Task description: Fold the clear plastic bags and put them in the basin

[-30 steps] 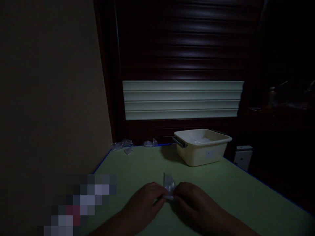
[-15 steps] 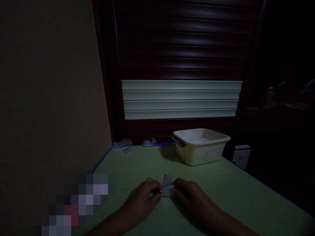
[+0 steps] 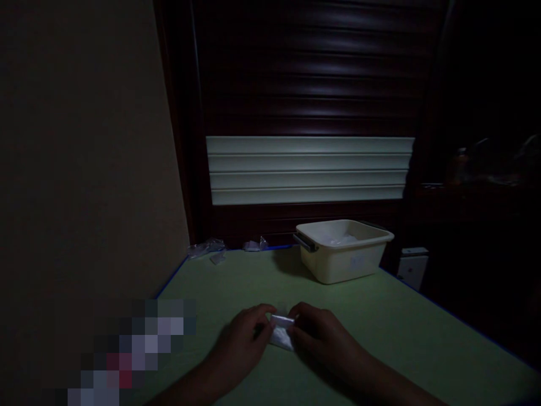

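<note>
A small clear plastic bag with a shiny folded upper edge is held between both hands, just above the green tabletop. My left hand pinches its left side between thumb and fingers. On the opposite side, my right hand grips the bag's right edge with thumb and bent fingers. What the bag contains, if anything, is too dim to make out.
A cream plastic bin with dark handles stands at the back right, whitish plastic inside. Crumpled clear plastic and small packets lie along the back edge. A white box is beyond the table's right edge.
The bag's upper flap, upright before, is now folded down, and the bag's face lies flatter towards me. Both hands keep their pinch in nearly the same place.
</note>
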`<state>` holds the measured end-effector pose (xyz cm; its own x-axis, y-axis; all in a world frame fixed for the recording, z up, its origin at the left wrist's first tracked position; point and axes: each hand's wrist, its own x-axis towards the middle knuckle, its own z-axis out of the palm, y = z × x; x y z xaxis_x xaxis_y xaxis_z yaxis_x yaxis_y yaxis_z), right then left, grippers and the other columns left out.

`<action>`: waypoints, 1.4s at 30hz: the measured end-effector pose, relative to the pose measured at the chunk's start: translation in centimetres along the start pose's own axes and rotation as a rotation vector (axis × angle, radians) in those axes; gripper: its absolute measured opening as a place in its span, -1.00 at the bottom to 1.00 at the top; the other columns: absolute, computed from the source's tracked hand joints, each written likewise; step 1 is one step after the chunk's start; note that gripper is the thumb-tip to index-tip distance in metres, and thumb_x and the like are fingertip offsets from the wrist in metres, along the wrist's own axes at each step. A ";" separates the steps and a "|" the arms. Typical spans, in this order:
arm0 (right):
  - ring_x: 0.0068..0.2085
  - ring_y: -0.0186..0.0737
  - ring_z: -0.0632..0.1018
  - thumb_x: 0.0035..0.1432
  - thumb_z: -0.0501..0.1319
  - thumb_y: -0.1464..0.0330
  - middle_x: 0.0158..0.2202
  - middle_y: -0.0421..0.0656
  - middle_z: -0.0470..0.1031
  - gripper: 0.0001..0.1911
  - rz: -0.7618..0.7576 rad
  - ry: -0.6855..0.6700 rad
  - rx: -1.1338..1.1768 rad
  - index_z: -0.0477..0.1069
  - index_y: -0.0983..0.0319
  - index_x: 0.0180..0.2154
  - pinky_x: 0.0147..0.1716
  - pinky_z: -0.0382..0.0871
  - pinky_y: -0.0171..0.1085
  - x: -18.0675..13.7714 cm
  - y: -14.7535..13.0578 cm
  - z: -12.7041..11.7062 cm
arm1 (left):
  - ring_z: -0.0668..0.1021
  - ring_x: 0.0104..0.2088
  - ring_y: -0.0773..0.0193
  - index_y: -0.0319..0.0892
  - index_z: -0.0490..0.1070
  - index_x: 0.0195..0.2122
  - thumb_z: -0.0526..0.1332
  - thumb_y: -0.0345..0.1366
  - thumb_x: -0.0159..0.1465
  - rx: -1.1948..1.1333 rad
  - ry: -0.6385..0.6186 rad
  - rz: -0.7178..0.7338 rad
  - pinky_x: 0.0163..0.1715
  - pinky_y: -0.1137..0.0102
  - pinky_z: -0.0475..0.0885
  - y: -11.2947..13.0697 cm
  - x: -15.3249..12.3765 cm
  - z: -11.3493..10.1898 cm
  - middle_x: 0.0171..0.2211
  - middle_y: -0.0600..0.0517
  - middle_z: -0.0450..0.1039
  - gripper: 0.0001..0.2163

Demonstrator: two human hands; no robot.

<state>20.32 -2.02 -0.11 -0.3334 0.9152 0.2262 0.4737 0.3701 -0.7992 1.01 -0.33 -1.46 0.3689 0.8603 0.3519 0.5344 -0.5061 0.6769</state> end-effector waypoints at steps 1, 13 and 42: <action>-0.48 -0.33 0.35 0.08 0.12 0.46 -0.51 -0.24 0.36 -0.92 -0.022 0.018 -0.031 0.35 0.29 -0.31 -0.53 0.15 -0.38 0.0 0.0 0.1 | 0.51 -0.35 0.24 -0.12 0.41 -0.12 0.10 -0.35 0.26 -0.005 0.009 -0.015 -0.34 0.45 0.33 -0.1 0.0 0.0 -0.39 0.08 0.48 -0.81; -0.30 -0.26 0.44 0.12 0.15 0.57 -0.30 -0.11 0.46 -0.79 -0.295 -0.054 -0.500 0.51 0.25 -0.30 -0.32 0.27 -0.36 -0.4 -0.2 0.4 | 0.45 -0.25 0.18 -0.16 0.47 -0.37 0.15 -0.51 0.14 0.366 0.023 0.078 -0.23 0.37 0.32 1.5 -0.5 -0.5 -0.36 0.02 0.40 -0.85; -0.28 -0.19 0.44 -0.04 0.09 0.56 -0.32 -0.09 0.47 -0.74 -0.374 -0.131 -0.517 0.47 0.25 -0.31 -0.25 0.27 -0.27 -1.8 -1.1 -0.2 | 0.47 -0.19 0.19 -0.16 0.47 -0.28 0.18 -0.45 0.29 0.546 -0.235 0.402 -0.13 0.32 0.31 1.8 -1.0 -2.2 -0.23 0.01 0.49 -0.90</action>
<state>20.55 -4.03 0.49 -0.6329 0.6951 0.3410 0.6268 0.7186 -0.3014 -0.01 -1.95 0.86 0.7384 0.5959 0.3156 0.6044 -0.7924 0.0822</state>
